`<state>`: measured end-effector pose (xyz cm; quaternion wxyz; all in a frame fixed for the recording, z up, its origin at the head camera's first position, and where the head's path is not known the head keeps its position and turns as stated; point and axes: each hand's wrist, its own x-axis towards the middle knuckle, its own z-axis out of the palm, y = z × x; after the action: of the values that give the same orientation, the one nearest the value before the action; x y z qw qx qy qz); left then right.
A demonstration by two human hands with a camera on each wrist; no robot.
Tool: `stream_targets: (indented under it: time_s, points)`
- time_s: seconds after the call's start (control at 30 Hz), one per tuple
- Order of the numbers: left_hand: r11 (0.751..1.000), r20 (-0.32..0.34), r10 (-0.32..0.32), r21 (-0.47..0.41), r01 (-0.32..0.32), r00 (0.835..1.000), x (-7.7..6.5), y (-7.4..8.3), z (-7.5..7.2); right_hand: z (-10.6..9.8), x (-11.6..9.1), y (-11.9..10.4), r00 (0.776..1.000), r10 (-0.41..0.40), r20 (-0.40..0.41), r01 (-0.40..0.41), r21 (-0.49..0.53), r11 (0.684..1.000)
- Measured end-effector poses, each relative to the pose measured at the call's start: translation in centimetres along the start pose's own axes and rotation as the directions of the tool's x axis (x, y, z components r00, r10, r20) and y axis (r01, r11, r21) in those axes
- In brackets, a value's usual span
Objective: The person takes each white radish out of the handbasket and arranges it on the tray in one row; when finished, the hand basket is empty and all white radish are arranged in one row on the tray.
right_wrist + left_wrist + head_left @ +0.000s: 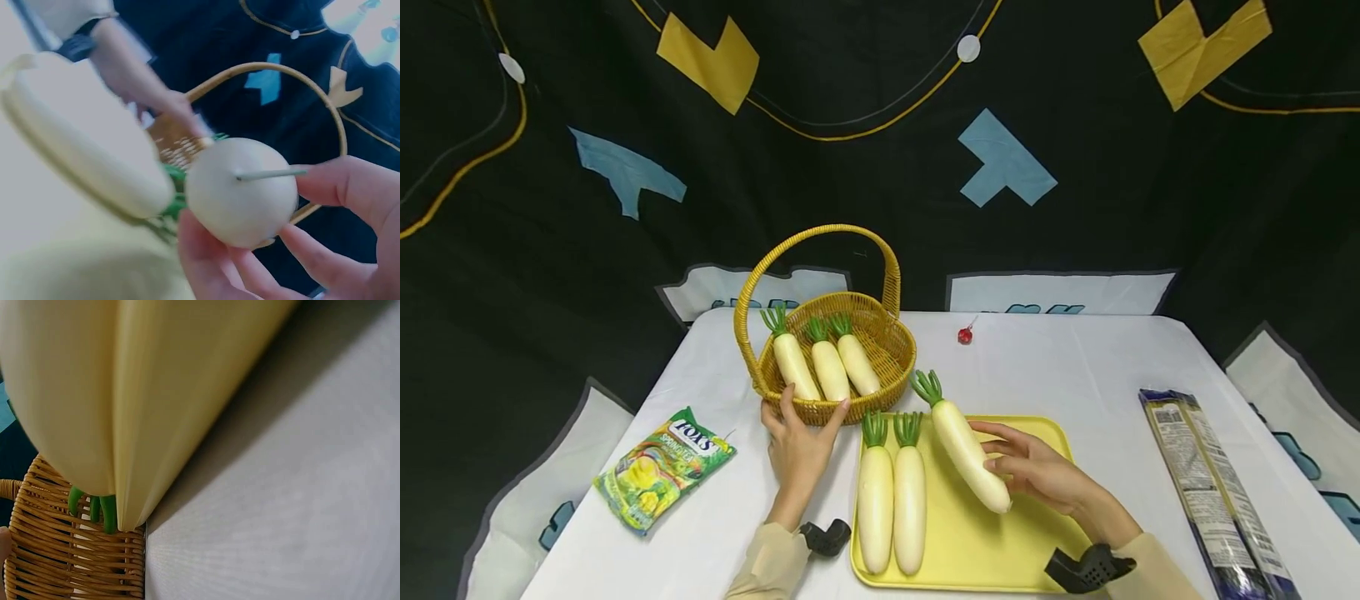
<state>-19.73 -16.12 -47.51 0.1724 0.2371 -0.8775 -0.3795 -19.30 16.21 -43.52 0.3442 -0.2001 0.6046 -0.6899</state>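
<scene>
My right hand (1037,467) holds a white radish (966,454) with green stalks, tilted above the yellow tray (1000,567). In the right wrist view its rounded root end (219,194) faces the camera, fingers and thumb around it. My left hand (801,450) grips the front rim of a wicker basket (898,358) with a tall arched handle. Several radishes are involved: three lean inside the basket, including a middle one (830,371), and two lie side by side on the tray, one a left radish (875,508). Two pale radish bodies (62,381) fill the left wrist view's upper part.
A green candy bag (666,471) lies left of the basket on the white table (1120,367). Behind the tray is a small red-wrapped lollipop (965,335). Long dark packets (1213,492) lie along the right side. A black curtain (865,183) hangs behind.
</scene>
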Motion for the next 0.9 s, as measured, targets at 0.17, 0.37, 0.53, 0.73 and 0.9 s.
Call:
stream_targets:
  time_s: [0.17,0.37,0.53,0.73,0.9]
  points:
    - [1.0,-0.003,-0.001,0.003,0.001,1.0,0.2,-0.1,-0.3,2.0,-0.7,2.2,0.987,0.041,-0.156,-0.056,-0.092,0.994]
    - [1.0,-0.005,0.004,0.0,-0.004,1.0,0.4,0.0,-0.2,4.5,-0.5,3.9,0.952,0.059,-0.302,-0.089,-0.086,0.992]
    - [1.0,-0.005,-0.001,-0.004,0.001,1.0,0.3,0.1,-0.1,6.2,-0.1,4.4,0.917,0.063,-0.393,-0.097,-0.066,0.993]
    - [1.0,0.004,-0.004,-0.006,0.004,1.0,0.1,0.1,0.0,7.8,0.3,4.7,0.883,0.005,-0.469,-0.107,-0.192,0.975]
    - [1.0,0.007,-0.001,-0.003,0.001,1.0,0.1,0.0,0.1,8.6,0.4,4.9,0.847,-0.083,-0.525,-0.161,-0.402,0.901]
